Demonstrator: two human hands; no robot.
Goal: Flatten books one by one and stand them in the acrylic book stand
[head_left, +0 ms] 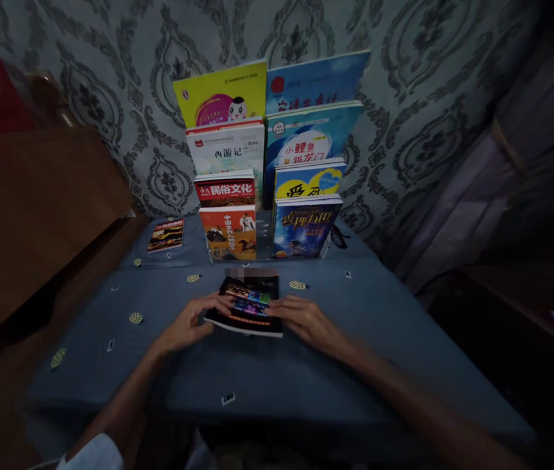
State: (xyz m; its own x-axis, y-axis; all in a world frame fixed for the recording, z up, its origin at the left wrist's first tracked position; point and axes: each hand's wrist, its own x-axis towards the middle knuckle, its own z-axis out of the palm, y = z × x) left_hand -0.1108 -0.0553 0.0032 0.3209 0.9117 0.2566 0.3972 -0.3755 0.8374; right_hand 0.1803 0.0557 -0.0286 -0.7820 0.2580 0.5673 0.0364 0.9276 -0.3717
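Note:
A book (252, 305) with a dark cover and rows of bright coloured pictures is at the middle of the table, its pale page edge facing me. My left hand (195, 321) grips its left side, fingers over the cover and thumb by the near left corner. On the right side, my right hand (304, 318) has its fingers over the cover's edge; its thumb is hidden. Just beyond stand two columns of books, with an orange book (230, 234) in front on the left and a dark blue book (306, 227) in front on the right.
A thin book (166, 235) lies flat at the far left of the blue tablecloth (316, 385). Dark-framed glasses (340, 237) are beside the right column. A brown board-like piece (36, 228) borders the left; patterned wall covering (414, 78) rises behind.

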